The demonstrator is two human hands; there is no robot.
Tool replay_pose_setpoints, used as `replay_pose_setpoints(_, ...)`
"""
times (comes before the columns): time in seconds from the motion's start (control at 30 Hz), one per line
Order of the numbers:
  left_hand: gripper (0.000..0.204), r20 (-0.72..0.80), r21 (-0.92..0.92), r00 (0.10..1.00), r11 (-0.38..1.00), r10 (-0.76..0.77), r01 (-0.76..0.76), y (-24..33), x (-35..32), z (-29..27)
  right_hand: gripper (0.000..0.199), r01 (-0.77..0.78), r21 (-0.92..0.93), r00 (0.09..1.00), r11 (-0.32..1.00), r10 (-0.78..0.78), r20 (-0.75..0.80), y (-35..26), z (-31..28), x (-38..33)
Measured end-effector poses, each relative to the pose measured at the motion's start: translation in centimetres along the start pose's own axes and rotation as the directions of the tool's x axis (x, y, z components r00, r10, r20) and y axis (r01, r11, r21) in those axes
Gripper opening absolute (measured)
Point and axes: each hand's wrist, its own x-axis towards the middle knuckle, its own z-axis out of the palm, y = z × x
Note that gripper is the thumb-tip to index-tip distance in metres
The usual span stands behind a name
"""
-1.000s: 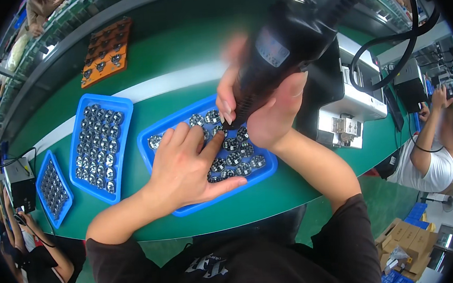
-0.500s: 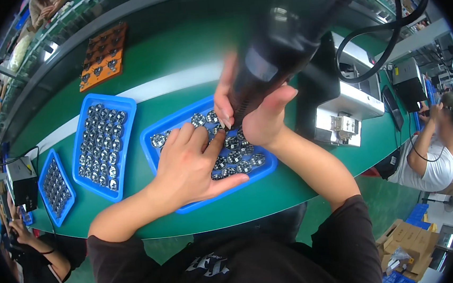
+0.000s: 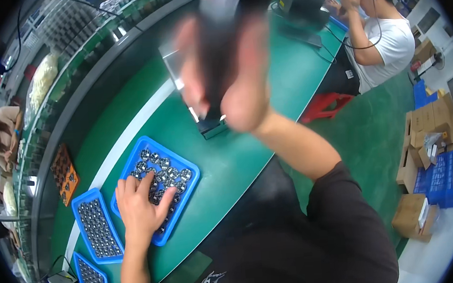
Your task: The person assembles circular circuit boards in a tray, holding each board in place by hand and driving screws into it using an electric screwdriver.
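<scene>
Since a moment ago, the right hand (image 3: 232, 77) has lifted the black power screwdriver tool (image 3: 224, 46) high up, away from the blue plastic tray of small round metal parts (image 3: 158, 187), and the view has swung to the right, so the tray now sits low and to the left. The right hand's fingers are wrapped tightly around the tool's thick body, and both look blurry because they are moving fast. The left hand (image 3: 139, 209) lies flat on the tray, fingers spread wide, pressing lightly on the little parts and gripping nothing. The tray rests on the green tabletop (image 3: 228, 162), near its front edge. Just left of it sit a second blue tray of tiny parts (image 3: 97, 226) and a third small blue tray (image 3: 91, 277), side by side. Farther back lies an orange tray (image 3: 65, 173) with dark pieces in it. A grey metal machine (image 3: 203, 116) stands behind the raised hand. A person in a white shirt (image 3: 380, 39) works at the far end of the tabletop. Brown cardboard boxes (image 3: 432, 152) are piled on the green floor at the right. To do this step well, I think the left hand should hold the tray steady so it cannot slide, and the tool should come down straight and slow onto one part at a time, clear of the fingers.
</scene>
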Motion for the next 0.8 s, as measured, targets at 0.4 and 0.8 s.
replay_pose_setpoints(0.4, 0.072, -0.543, -0.1, 0.756, 0.866, 0.366, -0.491, 6.1, -2.5, -10.4, 0.072, 0.004, -0.126, 0.994, 0.992, -0.017, -0.108, 1.4, -4.0, 1.4)
replay_pose_setpoints(0.8, 0.026, -0.804, -0.593, 0.574, -0.291, 0.159, -0.751, 7.8, -3.3, -11.8, 0.098, -0.118, 0.345, 0.928, 0.931, -0.02, 0.371, 2.0, 2.4, -0.2)
